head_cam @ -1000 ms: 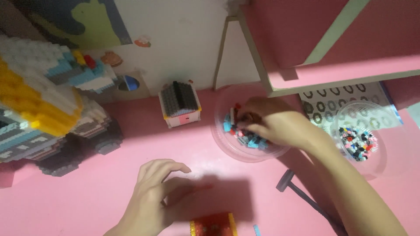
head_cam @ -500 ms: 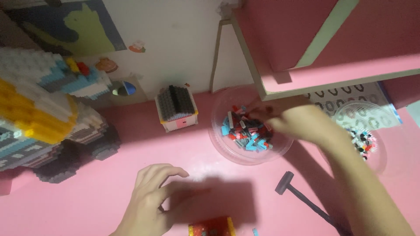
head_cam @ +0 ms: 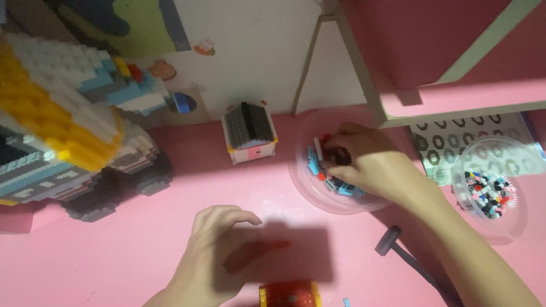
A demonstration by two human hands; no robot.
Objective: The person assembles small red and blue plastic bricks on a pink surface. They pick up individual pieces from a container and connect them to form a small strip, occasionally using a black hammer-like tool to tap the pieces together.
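My right hand point(head_cam: 372, 165) reaches into a clear plastic bowl point(head_cam: 301, 182) holding small blue, red and dark building bricks point(head_cam: 327, 176); its fingertips are pinched among the bricks, and I cannot tell whether a brick is between them. My left hand point(head_cam: 219, 250) rests low over the pink tabletop with fingers curled and spread, holding nothing. Just below it, at the frame's bottom edge, sits a small red and yellow brick piece point(head_cam: 290, 294). A small brick house point(head_cam: 249, 133) with a dark roof stands left of the bowl.
A large brick model point(head_cam: 68, 131) in white, yellow, blue and grey fills the left side. A second clear bowl of mixed small bricks point(head_cam: 486, 190) stands at the right. A small dark hammer point(head_cam: 401, 253) lies between my arms. A pink shelf point(head_cam: 455, 96) overhangs the back right.
My right hand drew out toward the right-hand bowl, then came back into the near bowl's bricks. The left hand stayed nearly still. The view shifted slightly.
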